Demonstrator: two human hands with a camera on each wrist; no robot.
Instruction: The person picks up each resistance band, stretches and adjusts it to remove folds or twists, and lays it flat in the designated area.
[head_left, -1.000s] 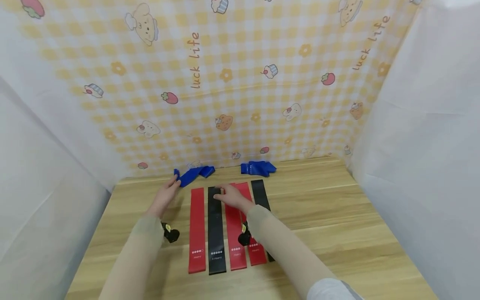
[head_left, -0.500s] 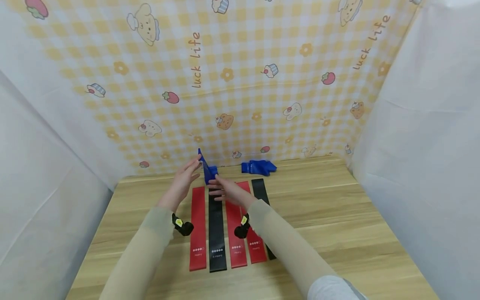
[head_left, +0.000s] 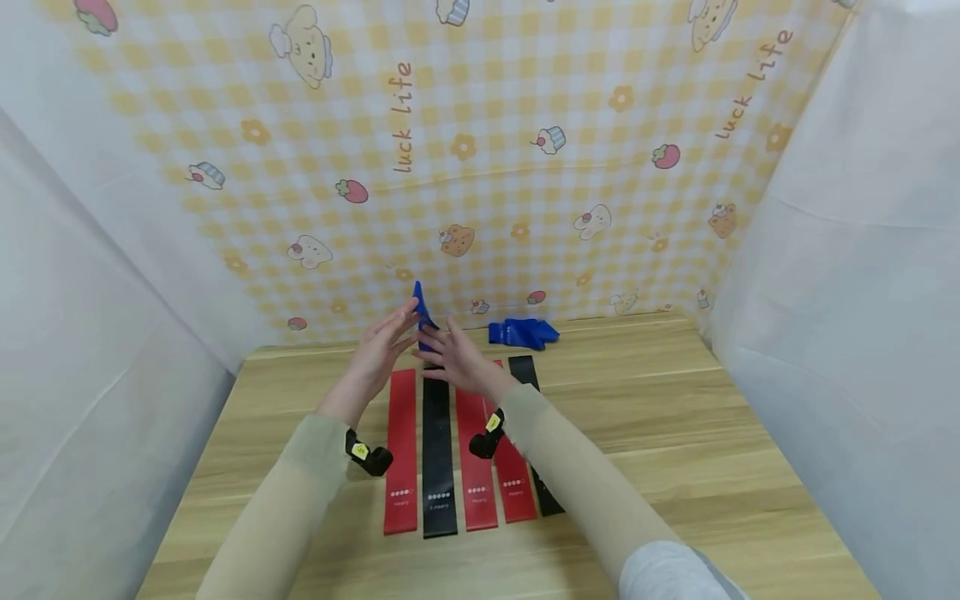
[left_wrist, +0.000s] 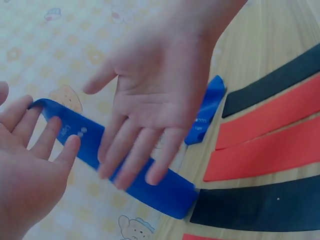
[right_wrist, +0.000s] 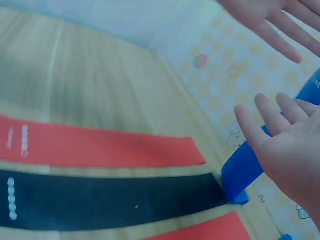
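Note:
A blue resistance band marked "Light" stands raised at the back of the table, its lower end by the far end of a black band. My left hand holds the raised end at its fingertips; the thumb's contact is not visible. My right hand is spread, palm toward the left hand, with fairly straight fingers in front of the strip. Whether those fingers touch it, I cannot tell. Another blue band, crumpled, lies to the right by the backdrop.
Red bands and a second black band lie lengthwise in a row below my hands. Behind the wooden table hangs a yellow checked cloth. White sheets flank both sides.
My left hand has lifted one end of the left blue band off the table and carried it rightward. My right hand has moved up slightly beside it, its fingers spreading.

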